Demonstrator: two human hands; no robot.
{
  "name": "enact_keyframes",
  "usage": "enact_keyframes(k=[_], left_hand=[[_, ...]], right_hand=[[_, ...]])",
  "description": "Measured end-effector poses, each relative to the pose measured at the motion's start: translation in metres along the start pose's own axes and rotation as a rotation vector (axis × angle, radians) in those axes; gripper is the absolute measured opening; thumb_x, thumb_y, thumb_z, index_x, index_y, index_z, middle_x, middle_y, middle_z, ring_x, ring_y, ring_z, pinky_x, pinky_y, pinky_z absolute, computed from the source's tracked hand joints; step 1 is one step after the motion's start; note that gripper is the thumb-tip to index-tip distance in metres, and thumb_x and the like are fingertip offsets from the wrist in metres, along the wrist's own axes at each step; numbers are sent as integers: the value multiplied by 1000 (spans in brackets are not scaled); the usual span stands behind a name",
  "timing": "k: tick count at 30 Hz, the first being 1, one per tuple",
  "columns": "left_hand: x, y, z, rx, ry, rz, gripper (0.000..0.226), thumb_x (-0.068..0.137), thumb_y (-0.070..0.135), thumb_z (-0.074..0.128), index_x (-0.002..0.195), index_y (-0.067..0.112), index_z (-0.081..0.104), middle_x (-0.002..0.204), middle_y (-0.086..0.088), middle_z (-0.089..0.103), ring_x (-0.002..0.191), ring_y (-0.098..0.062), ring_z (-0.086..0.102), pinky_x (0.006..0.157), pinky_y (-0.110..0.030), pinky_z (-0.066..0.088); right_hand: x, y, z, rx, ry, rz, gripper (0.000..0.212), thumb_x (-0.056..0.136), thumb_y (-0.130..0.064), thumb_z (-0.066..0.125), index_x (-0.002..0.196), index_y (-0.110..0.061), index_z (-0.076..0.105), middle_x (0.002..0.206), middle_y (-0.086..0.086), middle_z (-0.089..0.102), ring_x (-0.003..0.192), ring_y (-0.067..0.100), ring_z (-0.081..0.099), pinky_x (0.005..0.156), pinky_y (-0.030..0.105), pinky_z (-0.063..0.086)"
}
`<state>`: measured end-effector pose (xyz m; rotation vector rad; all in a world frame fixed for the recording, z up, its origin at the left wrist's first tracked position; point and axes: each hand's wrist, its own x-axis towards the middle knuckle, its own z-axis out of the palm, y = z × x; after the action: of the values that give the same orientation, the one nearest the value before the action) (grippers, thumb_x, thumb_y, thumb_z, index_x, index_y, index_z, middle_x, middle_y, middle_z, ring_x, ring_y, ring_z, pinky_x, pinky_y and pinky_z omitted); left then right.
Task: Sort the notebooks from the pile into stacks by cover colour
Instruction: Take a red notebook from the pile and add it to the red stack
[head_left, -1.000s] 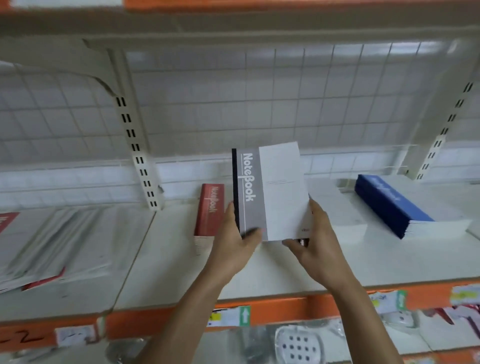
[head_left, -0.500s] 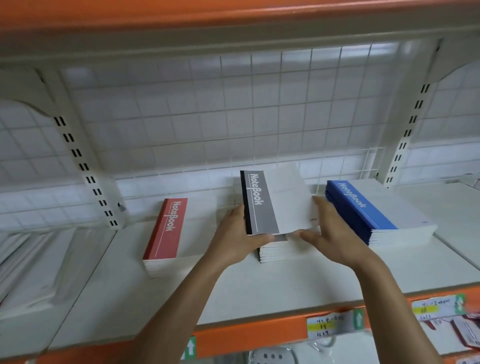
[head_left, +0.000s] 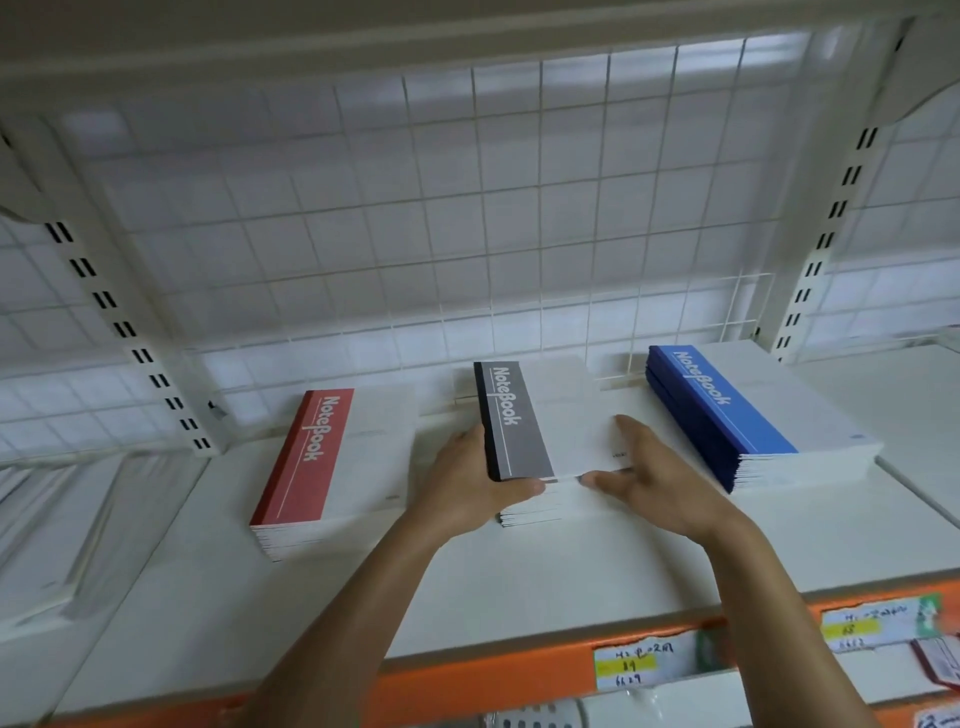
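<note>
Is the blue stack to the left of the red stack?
No: the blue stack lies right of the red stack, with the grey stack between them.

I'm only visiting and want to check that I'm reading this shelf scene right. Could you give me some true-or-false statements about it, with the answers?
1. Three notebook stacks lie on the shelf. True.
2. The blue stack is the leftmost one. False: it is on the right, and the red stack is on the left.
3. The left hand and right hand are both on the grey notebook. True.
4. The grey notebook is over the red stack. False: it is over the grey stack in the middle.
</note>
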<state>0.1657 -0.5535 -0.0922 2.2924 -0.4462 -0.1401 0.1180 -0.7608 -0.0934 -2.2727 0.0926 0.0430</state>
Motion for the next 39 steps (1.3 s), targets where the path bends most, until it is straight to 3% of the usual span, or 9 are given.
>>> enact_keyframes(k=[4, 7, 9, 13, 19, 23, 27, 34, 39], left_hand=[[-1, 1, -4, -26, -42, -20, 61, 73, 27, 80, 125, 30, 48, 112, 21, 57, 101, -2, 54, 75, -13, 42], [1, 2, -5, -54, -67, -43, 61, 71, 23, 81, 123, 30, 49, 111, 22, 58, 102, -2, 56, 76, -14, 43], [1, 2, -5, -60, -74, -53, 59, 71, 22, 81, 121, 30, 50, 110, 21, 60, 101, -2, 57, 75, -14, 45], [1, 5, -6, -18, -91, -39, 55, 74, 22, 79, 121, 30, 50, 105, 22, 57, 98, -2, 56, 77, -16, 47], [3, 6, -8, 44, -133, -36, 59, 75, 29, 77, 127, 25, 49, 122, 12, 59, 109, -9, 55, 90, -28, 47], [-1, 11, -12, 3, -148, 21, 51, 82, 35, 70, 127, 30, 47, 123, 13, 59, 111, -8, 54, 94, -31, 47], [-7, 9, -16, 177, 42, 49, 51, 91, 47, 50, 135, 24, 40, 135, 0, 47, 126, -19, 42, 103, -37, 38], [-41, -10, -45, 527, 313, 168, 49, 99, 29, 42, 145, 16, 31, 151, -2, 29, 138, -19, 24, 111, -29, 25], [-74, -53, -82, 650, 396, 85, 49, 98, 29, 44, 143, 16, 36, 149, -4, 34, 138, -21, 28, 112, -33, 27]], right_hand=[[-3, 1, 3, 66, -18, 12, 64, 86, -27, 66, 137, -13, 31, 114, -9, 40, 99, 12, 48, 74, 12, 34], [-2, 3, 6, 82, -18, 53, 88, 85, -34, 67, 149, -12, 12, 144, -3, 34, 107, 13, 49, 96, 23, 36], [-1, 5, 8, 96, -11, 58, 96, 82, -37, 69, 152, -17, 6, 150, -4, 28, 109, 13, 50, 102, 28, 37], [1, 10, 7, 105, -5, 53, 92, 80, -41, 71, 150, -22, 14, 143, -2, 39, 107, 14, 52, 102, 32, 40], [1, 8, 8, 91, -32, 66, 96, 84, -38, 68, 152, -20, 2, 152, -5, 26, 109, 12, 47, 95, 22, 32], [0, 0, 6, -67, 27, -5, 103, 78, -59, 62, 150, -11, 6, 155, 0, 19, 137, 22, 31, 111, 30, 27], [-3, -21, 14, -343, 114, -130, 84, 92, -54, 41, 151, -11, 1, 159, 4, -4, 146, 17, -8, 120, 35, 3], [-2, -81, 78, -460, 92, -412, 60, 99, -28, 38, 151, -12, 13, 159, 9, 7, 147, 22, 0, 119, 36, 7], [-5, -128, 136, -468, 15, -540, 61, 100, -30, 38, 151, -14, 10, 159, 7, 1, 147, 21, -4, 120, 35, 3]])
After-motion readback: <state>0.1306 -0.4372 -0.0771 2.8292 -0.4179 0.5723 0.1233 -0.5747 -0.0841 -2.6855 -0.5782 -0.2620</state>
